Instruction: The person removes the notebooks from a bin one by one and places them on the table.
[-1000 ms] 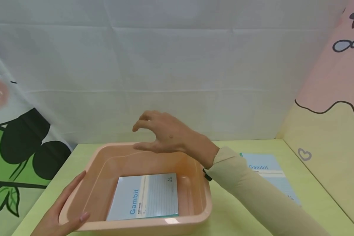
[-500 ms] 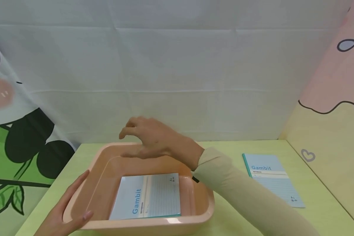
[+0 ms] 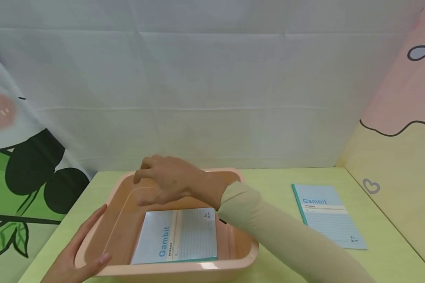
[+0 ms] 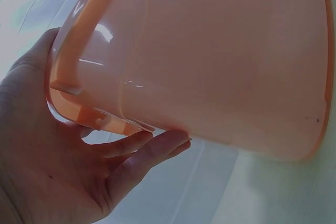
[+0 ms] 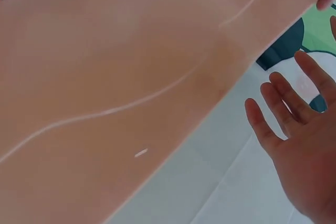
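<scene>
A peach plastic basin [image 3: 170,269] stands on the table with a light-blue Gambit notebook [image 3: 193,236] lying flat inside it. My left hand [image 3: 71,251] holds the basin's near left corner, thumb on the front rim and fingers along the left side. In the left wrist view, the fingers [image 4: 149,153] lie against the basin's outer wall. Over the back part of the basin hovers my right hand [image 3: 173,179], fingers spread and slightly bent, nothing in it. The right wrist view shows this hand [image 5: 310,156] apart from the basin wall [image 5: 131,66].
A second Gambit notebook [image 3: 329,216] with a green spine lies flat on the yellow-green table [image 3: 272,181], right of the basin. A pale cloth [image 3: 212,98] hangs behind the table. Printed cartoon panels flank it on both sides.
My right hand has moved left and down toward the basin, its forearm baring the notebook on the right. The left hand stays at its corner.
</scene>
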`<state>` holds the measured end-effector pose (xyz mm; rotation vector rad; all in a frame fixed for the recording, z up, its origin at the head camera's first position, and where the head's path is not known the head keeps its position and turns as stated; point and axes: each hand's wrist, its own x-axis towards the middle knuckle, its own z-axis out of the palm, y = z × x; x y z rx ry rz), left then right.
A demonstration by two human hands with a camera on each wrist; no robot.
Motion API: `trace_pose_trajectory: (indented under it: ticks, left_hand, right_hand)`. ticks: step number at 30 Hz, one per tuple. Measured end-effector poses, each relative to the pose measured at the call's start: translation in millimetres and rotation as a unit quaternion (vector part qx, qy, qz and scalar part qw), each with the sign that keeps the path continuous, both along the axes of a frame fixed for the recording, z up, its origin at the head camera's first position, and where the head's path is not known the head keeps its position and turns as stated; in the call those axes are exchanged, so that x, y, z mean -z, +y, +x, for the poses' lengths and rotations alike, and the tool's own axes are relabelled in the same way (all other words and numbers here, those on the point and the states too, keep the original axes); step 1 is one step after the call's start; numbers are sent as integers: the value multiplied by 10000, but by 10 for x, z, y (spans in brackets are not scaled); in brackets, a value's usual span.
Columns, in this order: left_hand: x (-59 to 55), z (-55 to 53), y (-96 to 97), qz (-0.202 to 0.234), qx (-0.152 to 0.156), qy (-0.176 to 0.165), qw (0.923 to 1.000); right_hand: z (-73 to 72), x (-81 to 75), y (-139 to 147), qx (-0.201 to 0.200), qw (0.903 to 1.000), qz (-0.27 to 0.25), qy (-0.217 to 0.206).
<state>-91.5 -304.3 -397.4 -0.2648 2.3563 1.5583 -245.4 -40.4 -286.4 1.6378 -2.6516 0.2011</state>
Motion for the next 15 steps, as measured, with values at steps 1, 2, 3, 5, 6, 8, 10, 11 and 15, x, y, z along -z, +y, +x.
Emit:
trace_pose_trajectory:
  ticks: [1, 2, 3, 5, 6, 8, 10, 11, 15]
  left_hand:
    - [1, 2, -1, 23, -8, -1, 10000]
    - [1, 5, -2, 61, -27, -25, 10000]
    - [1, 9, -3, 121, -52, -57, 9999]
    - [6, 12, -7, 153, -44, -18, 9999]
    - [16, 10, -10, 171, -15, 39, 9998]
    - [27, 11, -8, 160, 10, 88, 9998]
    - [35, 8, -8, 140, 37, 133, 9998]
    - [39, 7, -8, 153, 42, 128, 9998]
    - [27, 3, -11, 155, -10, 48, 9999]
  right_hand:
    - [4, 14, -25, -31, 9999, 89, 36]
    - [7, 28, -51, -60, 9998, 167, 65]
    - [11, 41, -79, -91, 9996, 246, 96]
    - [25, 63, -124, -102, 9989, 429, 139]
    - [32, 75, -140, -97, 9985, 507, 153]
    - [50, 102, -163, -72, 9980, 609, 145]
    - [66, 126, -179, -36, 9976, 685, 126]
    - [72, 140, -185, -28, 9974, 708, 113]
    - [81, 206, -225, -33, 9962, 865, -9]
